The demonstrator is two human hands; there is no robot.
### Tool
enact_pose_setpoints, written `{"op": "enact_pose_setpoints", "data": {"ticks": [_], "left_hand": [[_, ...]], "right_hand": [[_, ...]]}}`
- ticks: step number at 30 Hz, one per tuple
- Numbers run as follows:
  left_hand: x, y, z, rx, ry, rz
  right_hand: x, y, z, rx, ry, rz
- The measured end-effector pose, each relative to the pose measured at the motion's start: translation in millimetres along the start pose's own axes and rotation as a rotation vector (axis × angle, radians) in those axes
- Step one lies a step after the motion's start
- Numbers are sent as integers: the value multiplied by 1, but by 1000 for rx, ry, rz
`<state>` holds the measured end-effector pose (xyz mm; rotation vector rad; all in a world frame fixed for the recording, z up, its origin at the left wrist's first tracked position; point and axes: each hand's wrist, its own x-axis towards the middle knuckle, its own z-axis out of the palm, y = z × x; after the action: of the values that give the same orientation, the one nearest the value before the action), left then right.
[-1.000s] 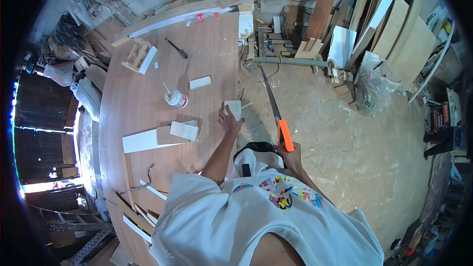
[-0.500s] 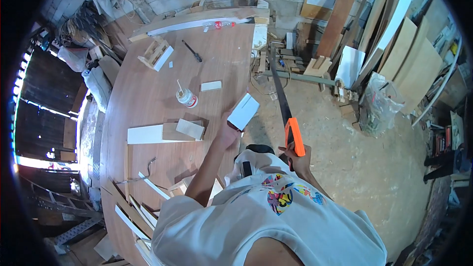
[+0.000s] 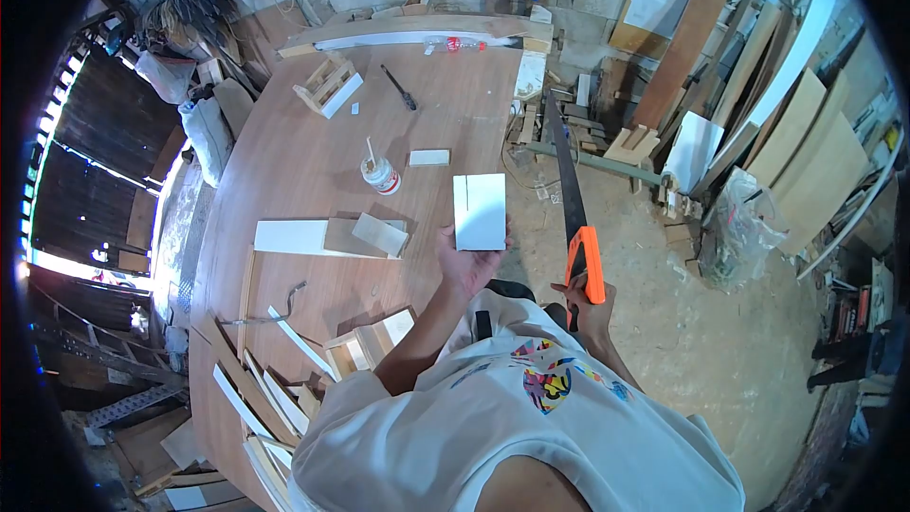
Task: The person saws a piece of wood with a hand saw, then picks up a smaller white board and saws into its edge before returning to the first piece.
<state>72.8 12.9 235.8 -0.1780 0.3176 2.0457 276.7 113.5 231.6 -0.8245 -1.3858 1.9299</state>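
Observation:
My left hand (image 3: 468, 264) grips a white board piece (image 3: 481, 212) from below, its broad face turned up and a thin dark line across its upper part. My right hand (image 3: 590, 306) is closed around the orange handle of a saw (image 3: 590, 265). The long dark blade points away from me, to the right of the table edge, apart from the white piece. Left of the held piece, a small white block (image 3: 429, 157) and a jar with a stick in it (image 3: 381, 176) stand on the table (image 3: 313, 171).
A screwdriver-like tool (image 3: 399, 88) and a small wooden frame (image 3: 329, 85) are at the table's far part. Stacked boards (image 3: 294, 236) lie at the left, with wood strips (image 3: 248, 403) nearer me. A plastic bag (image 3: 744, 228) and leaning planks (image 3: 684, 43) stand at the right.
The white piece has turned from tilted to nearly upright in view, its broad face now showing more fully. The view has shifted slightly. My right hand still holds the saw.

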Motion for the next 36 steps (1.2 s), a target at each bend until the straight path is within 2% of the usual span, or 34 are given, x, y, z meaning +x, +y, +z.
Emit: {"op": "enact_pose_setpoints", "data": {"ticks": [4,7,10,13,16,22,29,31,36], "left_hand": [[0,-7,6,-74,-34,17],[2,-10,1,-48,-92,23],[-1,-17,5,-101,-7,14],[-4,-23,4,-125,-26,-18],[-7,-28,-2,-120,-80,-34],[-17,-35,-1,-193,-24,-69],[-21,-37,-7,-167,-24,-60],[-22,-37,-9,-158,-112,-59],[-29,-40,-13,-121,-117,-55]], "right_hand": [[-13,0,5,15,27,46],[-19,-1,10,-71,51,-25],[-24,-3,11,-47,53,3],[-28,-6,11,-106,81,65],[-31,6,9,-21,81,50],[-36,-3,14,-205,90,57],[-41,-5,18,-156,67,94],[-43,-6,19,-153,67,101],[-45,-3,17,-208,61,105]]}}
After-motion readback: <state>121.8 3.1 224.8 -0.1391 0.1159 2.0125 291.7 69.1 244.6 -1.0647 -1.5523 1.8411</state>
